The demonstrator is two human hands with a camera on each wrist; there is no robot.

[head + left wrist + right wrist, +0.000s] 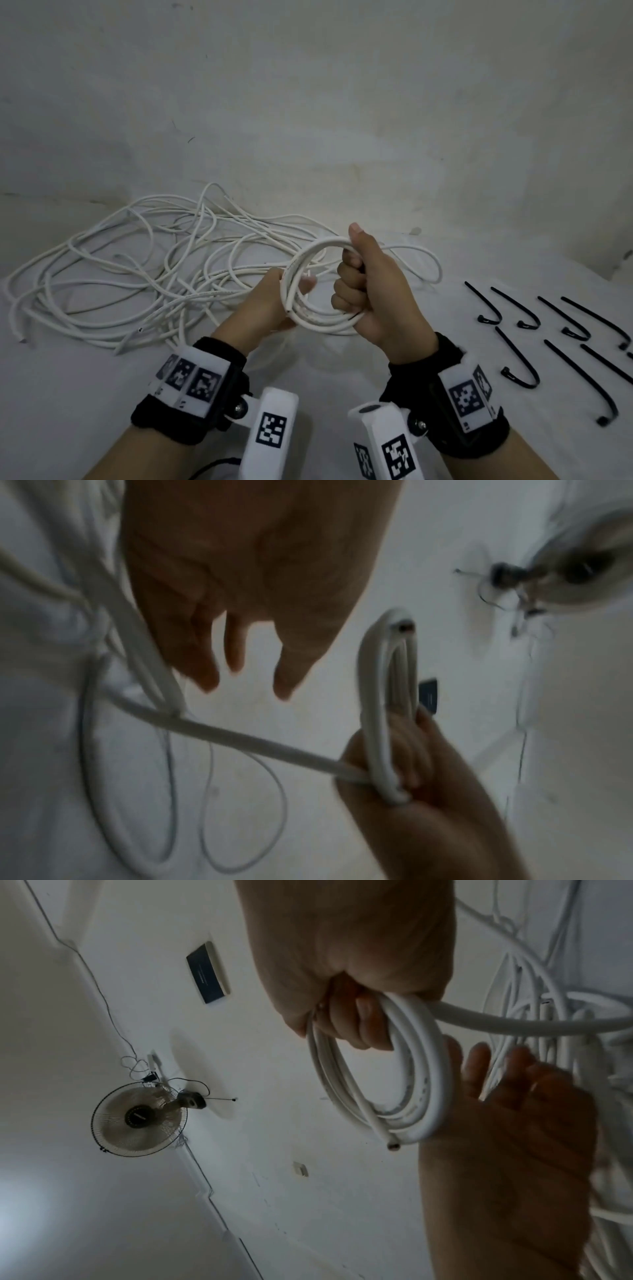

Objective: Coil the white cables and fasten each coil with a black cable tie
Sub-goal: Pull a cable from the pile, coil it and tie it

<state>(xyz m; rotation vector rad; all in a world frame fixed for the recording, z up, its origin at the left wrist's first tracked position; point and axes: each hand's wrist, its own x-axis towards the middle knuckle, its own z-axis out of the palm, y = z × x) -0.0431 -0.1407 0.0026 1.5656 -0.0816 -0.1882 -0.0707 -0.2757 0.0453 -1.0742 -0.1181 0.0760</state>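
The right hand (371, 291) grips a small coil (313, 287) tight in its fist, up off the table. The left hand (274, 305) lies open against the coil's side. No tie is on it yet. A big heap of cables (137, 267) waits, uncoiled. The ties (548, 329) lie unused on the right.

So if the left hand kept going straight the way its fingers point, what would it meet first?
Probably the coil: the left hand sits right beside it, fingers open and aimed at its near side, while the right hand grips the far side. Actual contact is unclear; past the coil lies the loose cable.
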